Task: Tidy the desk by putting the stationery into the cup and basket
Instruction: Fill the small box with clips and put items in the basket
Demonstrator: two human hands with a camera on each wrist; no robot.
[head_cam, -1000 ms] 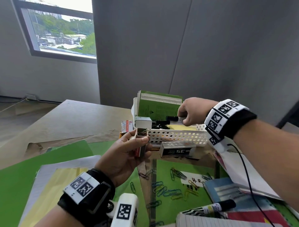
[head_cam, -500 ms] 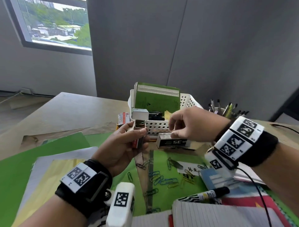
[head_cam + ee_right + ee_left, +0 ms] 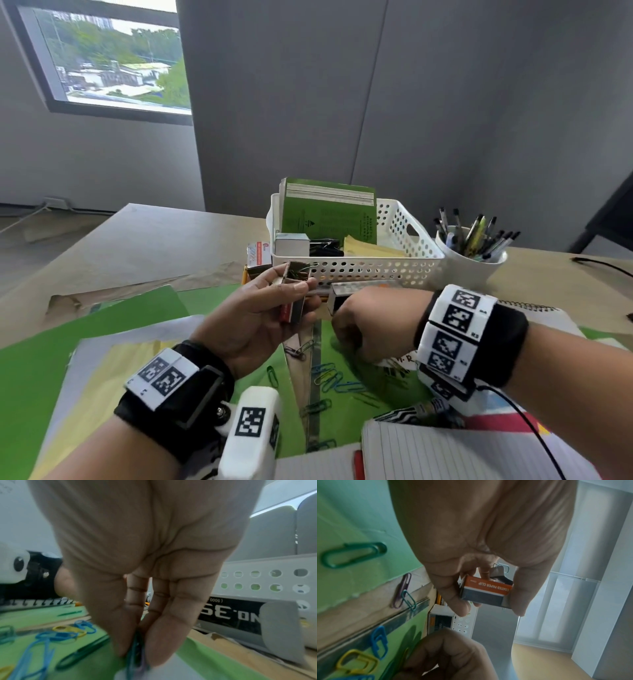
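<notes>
My left hand (image 3: 274,308) grips a small open paper clip box (image 3: 294,294), orange-labelled in the left wrist view (image 3: 486,592), held up in front of the white perforated basket (image 3: 370,269). My right hand (image 3: 356,329) is down on the green folder (image 3: 342,370), thumb and fingers pinching a few coloured paper clips (image 3: 137,654). More loose paper clips (image 3: 332,377) lie scattered on the folder just below it. The white cup (image 3: 469,263) full of pens stands right of the basket.
A staple box marked No. 35 (image 3: 229,614) lies against the basket's front wall. The basket holds a green book (image 3: 329,216), a small box and black clips. An open notebook (image 3: 462,452), a marker (image 3: 414,411) and coloured folders (image 3: 51,370) cover the near desk.
My right hand came back from the basket, passed over the staple box and dropped onto the green folder, where it now pinches paper clips. The left hand has kept the clip box steady.
</notes>
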